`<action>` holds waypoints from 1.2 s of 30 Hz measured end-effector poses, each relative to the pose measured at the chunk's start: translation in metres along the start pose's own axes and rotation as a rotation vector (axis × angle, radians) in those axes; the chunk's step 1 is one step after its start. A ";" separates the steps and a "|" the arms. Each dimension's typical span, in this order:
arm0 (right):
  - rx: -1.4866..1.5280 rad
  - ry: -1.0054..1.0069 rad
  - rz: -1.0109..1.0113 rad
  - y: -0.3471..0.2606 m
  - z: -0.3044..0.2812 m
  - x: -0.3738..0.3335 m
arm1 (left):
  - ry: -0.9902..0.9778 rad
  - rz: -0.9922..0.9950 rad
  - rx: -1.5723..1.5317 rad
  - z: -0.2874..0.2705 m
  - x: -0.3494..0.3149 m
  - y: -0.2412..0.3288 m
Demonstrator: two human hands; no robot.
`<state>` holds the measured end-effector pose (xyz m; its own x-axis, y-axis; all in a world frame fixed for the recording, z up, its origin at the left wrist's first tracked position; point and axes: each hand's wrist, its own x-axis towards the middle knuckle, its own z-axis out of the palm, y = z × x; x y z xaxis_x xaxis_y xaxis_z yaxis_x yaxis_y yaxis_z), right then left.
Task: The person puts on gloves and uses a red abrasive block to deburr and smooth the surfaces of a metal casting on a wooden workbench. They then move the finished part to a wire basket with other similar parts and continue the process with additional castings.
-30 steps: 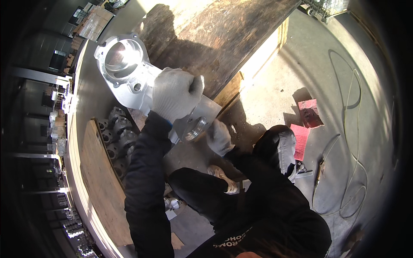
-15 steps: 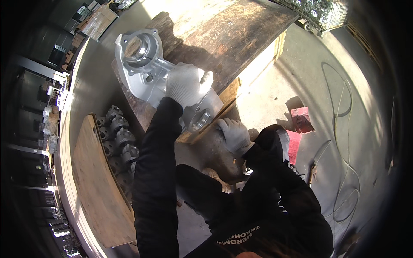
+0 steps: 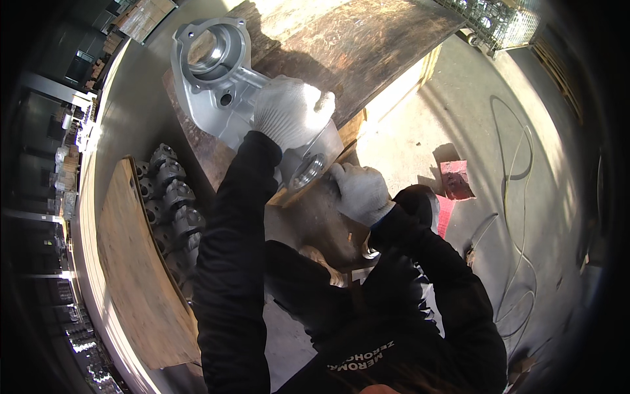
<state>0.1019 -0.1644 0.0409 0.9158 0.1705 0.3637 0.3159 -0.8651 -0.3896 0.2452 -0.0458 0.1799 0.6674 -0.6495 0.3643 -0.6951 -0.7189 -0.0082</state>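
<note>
A large silvery metal casting (image 3: pixel 233 125) lies on a worn wooden board (image 3: pixel 354 52), with a wide ringed opening at its far left end and a smaller round bore near its close end. My left hand (image 3: pixel 293 110), in a white knitted glove, is closed over the middle of the casting. To the right of the small bore, just off the board's near edge, is my right hand (image 3: pixel 363 195), also gloved. Its fingers are curled in, and whatever may be inside them is hidden.
Several smaller metal castings (image 3: pixel 177 194) are grouped at the left behind a wooden panel (image 3: pixel 134 276). Red pieces (image 3: pixel 457 178) lie on the floor at right, near a long looping hose (image 3: pixel 525 243). A wire cage (image 3: pixel 502 26) stands at the far right.
My right hand has risen slightly toward the casting's near end, its fingers more curled. My left hand keeps its hold on the casting. The view has shifted a little.
</note>
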 end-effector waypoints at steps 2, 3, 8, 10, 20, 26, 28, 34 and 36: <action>0.065 -0.019 0.011 0.002 0.008 0.001 | 0.032 0.007 -0.033 0.002 0.000 -0.001; 0.107 0.035 0.017 0.002 0.014 0.001 | 0.046 0.020 -0.032 0.002 -0.001 0.000; 0.208 -0.022 0.094 0.003 0.036 -0.003 | 0.047 0.008 -0.036 0.001 -0.001 0.001; 0.242 -0.027 0.096 0.004 0.039 -0.004 | -0.010 -0.022 -0.022 0.001 -0.001 0.001; 0.061 -0.261 0.116 0.011 0.024 -0.012 | -0.131 -0.092 0.101 -0.001 0.000 0.010; 0.263 -0.151 0.296 0.020 0.031 -0.044 | -0.063 -0.074 0.122 -0.004 0.003 0.015; 0.354 -0.053 0.348 0.023 0.040 -0.042 | -0.081 -0.032 0.149 -0.001 0.002 0.014; 0.637 0.178 0.280 0.037 0.077 -0.018 | 0.045 0.029 0.160 0.006 -0.001 0.009; 0.683 0.244 0.300 0.037 0.092 -0.010 | 0.074 0.026 0.116 0.007 -0.002 0.008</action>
<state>0.1277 -0.1546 -0.0548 0.9306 -0.2017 0.3055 0.2188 -0.3625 -0.9059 0.2400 -0.0522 0.1732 0.6248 -0.6515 0.4303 -0.6738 -0.7284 -0.1244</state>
